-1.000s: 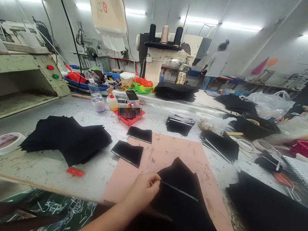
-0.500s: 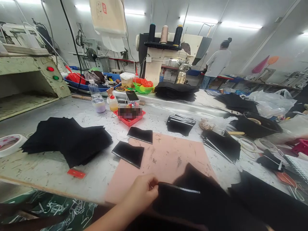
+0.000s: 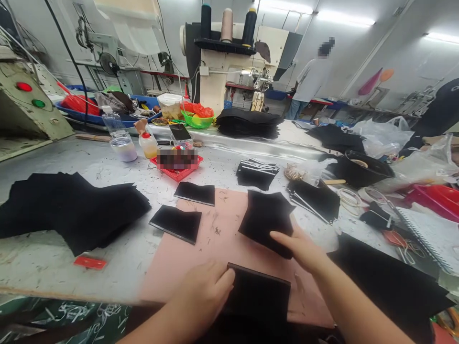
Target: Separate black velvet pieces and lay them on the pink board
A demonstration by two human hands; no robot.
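My left hand (image 3: 204,291) pinches the upper left corner of a black fabric piece (image 3: 260,296) at the front edge of the pink sheet (image 3: 215,224). The lower part of that piece runs into dark shade. To the right, my right hand (image 3: 304,248) grips another black fabric piece (image 3: 265,212) by its lower right side, thumb on top, over the sheet. Its fingers underneath are hidden. Two small black pieces (image 3: 175,223) with pale lower edges lie at the sheet's left side.
A big black fabric stack (image 3: 71,200) lies left, with a red tag (image 3: 89,262) before it. Right are more black pieces (image 3: 380,277) and a spiral notebook (image 3: 426,234). A red basket (image 3: 177,172), bottles and a sewing machine (image 3: 229,62) stand behind. A person (image 3: 310,81) is farther back.
My right hand has come into view, holding a black piece over the pink sheet. The left hand still pinches black fabric, now with a straight upper edge showing. The view has shifted right.
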